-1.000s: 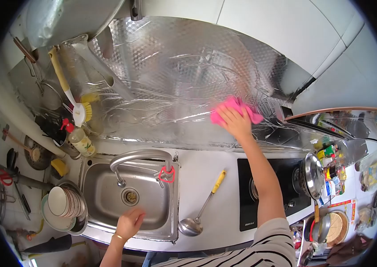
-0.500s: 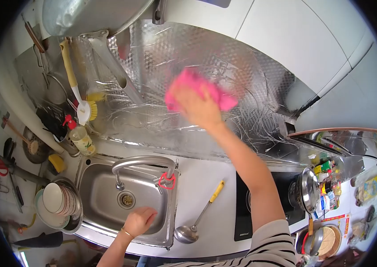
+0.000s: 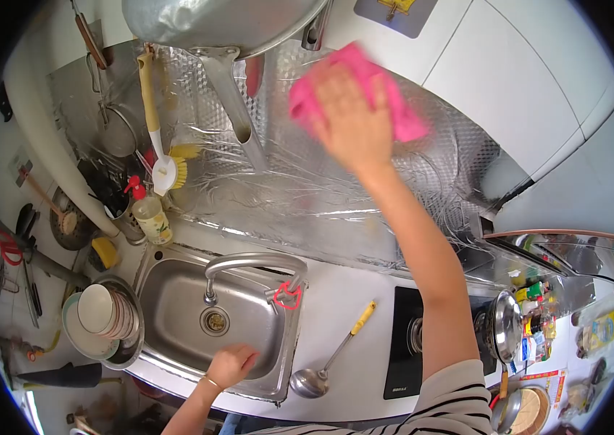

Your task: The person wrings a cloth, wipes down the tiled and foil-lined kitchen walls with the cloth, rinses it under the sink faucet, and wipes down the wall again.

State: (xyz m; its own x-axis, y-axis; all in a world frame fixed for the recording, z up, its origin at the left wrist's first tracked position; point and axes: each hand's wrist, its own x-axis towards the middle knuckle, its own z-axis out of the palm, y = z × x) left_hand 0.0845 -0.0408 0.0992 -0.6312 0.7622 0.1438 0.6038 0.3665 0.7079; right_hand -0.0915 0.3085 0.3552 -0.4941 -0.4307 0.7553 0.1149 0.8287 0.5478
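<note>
A bright pink cloth (image 3: 402,109) lies under my right hand (image 3: 354,119), pressed against the upper part of the foil-covered wall (image 3: 285,203). The fingers of that hand are stretched over the cloth, and both are slightly blurred. My left hand (image 3: 231,365), with a bracelet on the wrist, is curled closed above the front edge of the steel sink (image 3: 169,304); nothing shows in it. Between sink and cooktop, a ladle (image 3: 310,383) with a yellow handle rests on the white counter (image 3: 350,283), apart from both hands.
A large pan (image 3: 212,25) and a dish brush (image 3: 164,172) hang on the wall. Left of the faucet (image 3: 256,259) stands a soap bottle (image 3: 152,219). Stacked bowls (image 3: 97,310) sit at the sink's left. Right are the black cooktop (image 3: 402,362), a lidded pot (image 3: 506,326) and several bottles.
My right hand has moved up the wall with the pink cloth. The whole view has shifted a little, while my left hand stays over the sink's front edge.
</note>
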